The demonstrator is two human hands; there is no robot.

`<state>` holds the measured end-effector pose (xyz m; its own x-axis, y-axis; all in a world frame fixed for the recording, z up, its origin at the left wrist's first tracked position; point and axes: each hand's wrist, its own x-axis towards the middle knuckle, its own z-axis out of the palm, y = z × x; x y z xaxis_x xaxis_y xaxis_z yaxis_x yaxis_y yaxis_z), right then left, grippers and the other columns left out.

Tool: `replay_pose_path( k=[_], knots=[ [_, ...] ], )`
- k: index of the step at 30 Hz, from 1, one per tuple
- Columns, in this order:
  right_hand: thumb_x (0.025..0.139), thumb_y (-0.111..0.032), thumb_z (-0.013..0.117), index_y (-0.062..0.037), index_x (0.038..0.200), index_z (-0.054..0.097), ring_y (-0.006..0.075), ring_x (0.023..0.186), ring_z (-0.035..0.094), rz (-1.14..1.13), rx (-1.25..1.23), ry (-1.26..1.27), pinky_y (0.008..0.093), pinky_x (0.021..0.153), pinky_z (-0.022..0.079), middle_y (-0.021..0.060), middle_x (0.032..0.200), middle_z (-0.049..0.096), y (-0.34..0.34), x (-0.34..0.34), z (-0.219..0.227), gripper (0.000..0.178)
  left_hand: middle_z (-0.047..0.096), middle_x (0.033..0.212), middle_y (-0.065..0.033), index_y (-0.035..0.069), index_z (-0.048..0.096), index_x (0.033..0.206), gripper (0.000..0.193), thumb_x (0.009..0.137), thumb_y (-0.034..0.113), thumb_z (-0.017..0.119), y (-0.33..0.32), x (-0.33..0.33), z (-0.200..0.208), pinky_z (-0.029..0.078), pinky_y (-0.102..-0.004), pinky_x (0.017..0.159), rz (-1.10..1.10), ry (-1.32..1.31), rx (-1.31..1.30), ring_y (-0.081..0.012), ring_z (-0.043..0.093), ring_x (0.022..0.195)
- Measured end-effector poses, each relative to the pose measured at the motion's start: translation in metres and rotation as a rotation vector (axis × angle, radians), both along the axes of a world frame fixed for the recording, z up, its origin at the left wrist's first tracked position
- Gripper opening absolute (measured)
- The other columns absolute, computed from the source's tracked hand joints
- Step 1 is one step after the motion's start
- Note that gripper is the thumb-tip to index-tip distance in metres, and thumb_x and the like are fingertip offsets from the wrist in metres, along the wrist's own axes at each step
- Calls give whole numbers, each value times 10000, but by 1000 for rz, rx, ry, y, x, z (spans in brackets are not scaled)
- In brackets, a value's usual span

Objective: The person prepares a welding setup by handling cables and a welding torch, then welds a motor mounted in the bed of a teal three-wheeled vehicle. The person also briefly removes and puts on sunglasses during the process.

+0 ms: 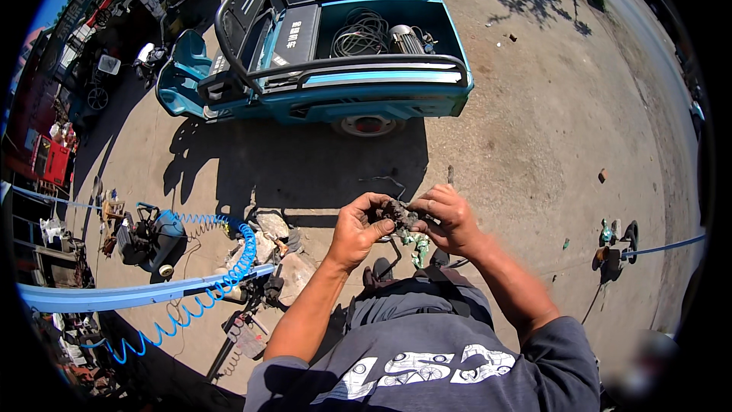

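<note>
In front of my body, both hands hold a dark, greasy, lumpy metal part [398,216]; its exact kind cannot be made out. My left hand [357,230] grips its left side, with the thumb over the near face. On the other side, my right hand [451,220] has its bent fingers closed on the part's right end. The fingers cover much of it. Just below the hands, a crumpled green-and-white material [418,247] shows near my feet.
A blue three-wheeled cargo vehicle [305,99] stands ahead, carrying a coiled cable [358,33] and an electric motor [406,40]. At left are an air compressor [169,230], a blue coiled hose [248,248], a light-blue beam [145,292] and pale rubble-like pieces [296,278].
</note>
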<state>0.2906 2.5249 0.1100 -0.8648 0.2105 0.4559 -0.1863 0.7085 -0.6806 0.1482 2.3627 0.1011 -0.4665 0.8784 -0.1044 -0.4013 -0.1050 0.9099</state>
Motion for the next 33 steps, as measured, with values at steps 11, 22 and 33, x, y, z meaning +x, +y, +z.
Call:
replay_pose_path(
  k=[11, 22, 33],
  knots=[
    [774, -151, 757, -22, 997, 661, 306, 736, 564, -138, -177, -44, 387, 660, 416, 124, 794, 608, -21, -13, -12, 275, 621, 889, -12, 8, 613, 1000, 200, 819, -25, 694, 3, 0, -11, 475, -229, 773, 284, 254, 19, -91, 577, 820],
    [764, -208, 771, -35, 972, 677, 310, 705, 595, -159, 9, -77, 391, 618, 453, 115, 782, 628, -26, -35, 6, 285, 563, 927, -49, -10, 624, 976, 186, 800, -34, 680, -2, -17, -13, 467, -247, 774, 499, 756, 11, -130, 561, 846],
    [785, -248, 748, -34, 915, 672, 349, 668, 620, -178, 55, -167, 428, 570, 468, 132, 751, 642, -43, -56, 12, 261, 600, 978, -84, 4, 624, 966, 221, 770, -80, 683, -15, -45, -18, 478, -276, 812, 520, 876, 110, -175, 585, 892]
  ],
)
